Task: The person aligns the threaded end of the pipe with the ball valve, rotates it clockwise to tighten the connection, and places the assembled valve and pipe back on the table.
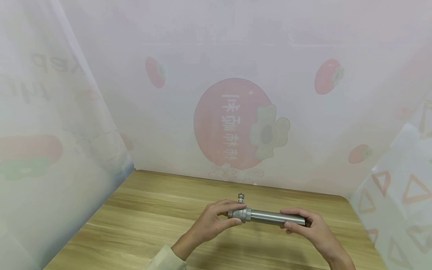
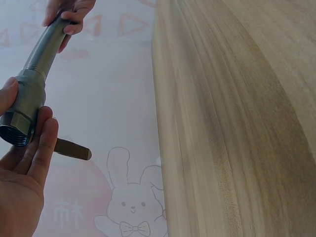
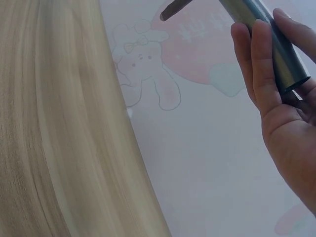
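Observation:
In the head view, a metal valve (image 1: 239, 214) is joined end to end with a smooth steel pipe (image 1: 268, 216), held level above the table. My left hand (image 1: 214, 221) grips the valve body between thumb and fingers. The pipe's far right end lies in my right hand (image 1: 312, 227), thumb in front and fingers behind. A lever handle (image 2: 73, 149) juts from the valve in the left wrist view, where its open threaded end (image 2: 15, 132) faces the camera. The right wrist view shows fingers (image 3: 264, 64) wrapped along the pipe near its cut end.
The wood-grain table (image 1: 162, 195) spreads below both hands. Behind it hangs a pale sheet (image 1: 175, 123) printed with persimmons, with more sheeting at the left (image 1: 67, 168) and right (image 1: 401, 210) sides.

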Tool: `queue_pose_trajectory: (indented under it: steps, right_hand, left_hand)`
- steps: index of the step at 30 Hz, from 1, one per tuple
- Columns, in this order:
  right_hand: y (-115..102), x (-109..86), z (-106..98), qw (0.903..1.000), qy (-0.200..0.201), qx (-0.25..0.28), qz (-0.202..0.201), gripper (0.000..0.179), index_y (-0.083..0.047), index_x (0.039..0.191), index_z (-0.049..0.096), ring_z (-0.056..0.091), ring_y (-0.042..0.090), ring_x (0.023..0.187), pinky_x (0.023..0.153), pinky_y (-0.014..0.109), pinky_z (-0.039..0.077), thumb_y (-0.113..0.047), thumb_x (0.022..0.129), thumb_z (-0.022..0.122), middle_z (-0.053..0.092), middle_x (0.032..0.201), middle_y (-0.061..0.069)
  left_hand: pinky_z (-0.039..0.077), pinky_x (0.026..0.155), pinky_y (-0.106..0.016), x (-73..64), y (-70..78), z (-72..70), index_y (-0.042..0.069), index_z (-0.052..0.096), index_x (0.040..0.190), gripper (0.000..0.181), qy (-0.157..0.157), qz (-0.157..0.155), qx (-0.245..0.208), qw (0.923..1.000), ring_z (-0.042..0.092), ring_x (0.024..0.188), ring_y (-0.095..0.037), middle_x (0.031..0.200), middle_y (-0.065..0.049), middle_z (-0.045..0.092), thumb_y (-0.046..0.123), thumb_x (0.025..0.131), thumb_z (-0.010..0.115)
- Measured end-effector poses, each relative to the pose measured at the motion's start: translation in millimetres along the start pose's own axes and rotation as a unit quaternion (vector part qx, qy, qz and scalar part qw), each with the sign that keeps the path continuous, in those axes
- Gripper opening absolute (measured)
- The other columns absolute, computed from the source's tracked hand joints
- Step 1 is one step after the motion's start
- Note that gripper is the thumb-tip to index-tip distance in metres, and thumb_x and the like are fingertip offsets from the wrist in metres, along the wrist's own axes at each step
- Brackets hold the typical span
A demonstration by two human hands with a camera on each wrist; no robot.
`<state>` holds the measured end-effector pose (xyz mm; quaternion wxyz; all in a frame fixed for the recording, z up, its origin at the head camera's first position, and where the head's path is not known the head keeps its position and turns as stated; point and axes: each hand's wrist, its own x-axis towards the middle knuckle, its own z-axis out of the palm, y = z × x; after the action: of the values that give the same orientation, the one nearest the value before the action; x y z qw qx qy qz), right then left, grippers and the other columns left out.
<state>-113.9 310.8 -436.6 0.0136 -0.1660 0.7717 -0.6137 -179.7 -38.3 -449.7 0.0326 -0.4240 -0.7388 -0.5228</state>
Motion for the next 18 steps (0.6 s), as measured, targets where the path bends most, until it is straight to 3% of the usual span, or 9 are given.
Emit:
queue_pose_trajectory:
  steps: [9, 18]
  right_hand:
    - [3.5, 0.5, 0.2, 0.9986, -0.023, 0.014, -0.045, 0.045, 0.005, 0.146, 0.061, 0.079, 0.017, 0.107, 0.091, 0.031, 0.066, 0.004, 0.102, 0.070, 0.075, 0.132, -0.004]
    - [5.0, 0.7, -1.2, 0.9990, -0.027, 0.019, -0.031, 0.043, 0.006, 0.145, 0.060, 0.080, 0.020, 0.108, 0.093, 0.032, 0.066, 0.004, 0.103, 0.069, 0.076, 0.129, -0.004]
  left_hand:
    - [0.064, 0.093, -0.030, -0.6, -1.2, 0.2, 0.008, 0.070, 0.144, 0.045, 0.003, 0.003, 0.000, 1.0000, 0.070, 0.114, -0.010, 0.141, -0.011, 0.073, 0.020, 0.101, 0.079]
    - [0.065, 0.093, -0.030, -0.8, -3.6, 0.2, 0.015, 0.071, 0.145, 0.045, 0.004, 0.001, 0.000, 1.0000, 0.070, 0.113, -0.010, 0.140, -0.009, 0.073, 0.021, 0.101, 0.079]
